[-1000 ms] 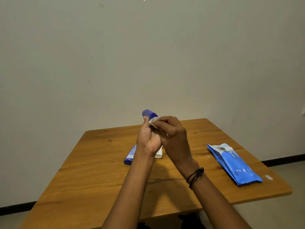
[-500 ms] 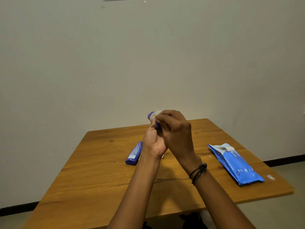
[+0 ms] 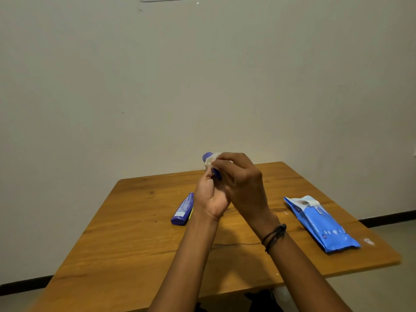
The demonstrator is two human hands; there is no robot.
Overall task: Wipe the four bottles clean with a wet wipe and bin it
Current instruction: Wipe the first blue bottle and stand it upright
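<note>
My left hand (image 3: 210, 197) holds a small purple bottle (image 3: 216, 173) upright above the wooden table (image 3: 135, 251); only its top end and a strip of its side show. My right hand (image 3: 242, 183) pinches a white wet wipe (image 3: 210, 160) against the bottle's upper end. A second purple bottle or tube (image 3: 182, 210) lies on its side on the table, left of my left wrist. A thin yellow-green edge shows beside it; whatever else lies there is hidden behind my left hand.
A blue wet wipe pack (image 3: 322, 226) with its flap raised lies on the right part of the table. A small white scrap (image 3: 369, 241) sits near the table's right edge. A plain wall stands behind the table. No bin is in view.
My right hand has slid the wipe up over the bottle's top, covering most of the purple end. Both hands shifted slightly to the right, and the white object behind my left hand is now hidden.
</note>
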